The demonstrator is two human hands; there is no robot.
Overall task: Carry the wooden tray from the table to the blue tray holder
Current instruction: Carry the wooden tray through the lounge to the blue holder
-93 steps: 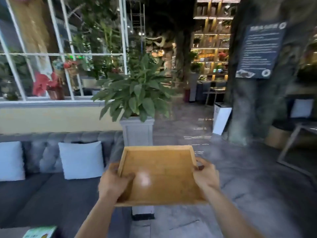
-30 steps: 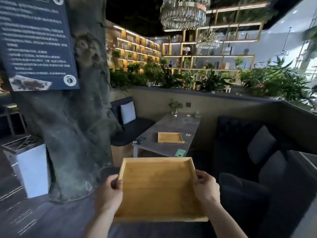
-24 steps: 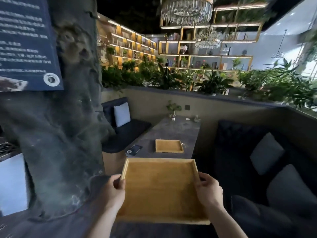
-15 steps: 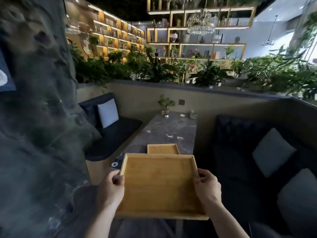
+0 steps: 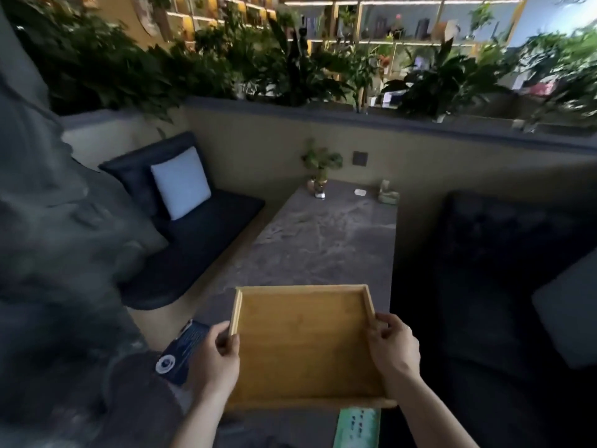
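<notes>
Grey table [image 5: 323, 247] below; both hands hold empty wooden tray [image 5: 303, 344].

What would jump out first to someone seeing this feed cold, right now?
The wooden tray, bright and empty, fills the lower centre, gripped on its side edges by the left hand and right hand above the near end of a grey stone-look table. Next, the pale cushion on the dark sofa at left stands out. A dense row of green plants lines the ledge behind, under lit shelves.
</notes>
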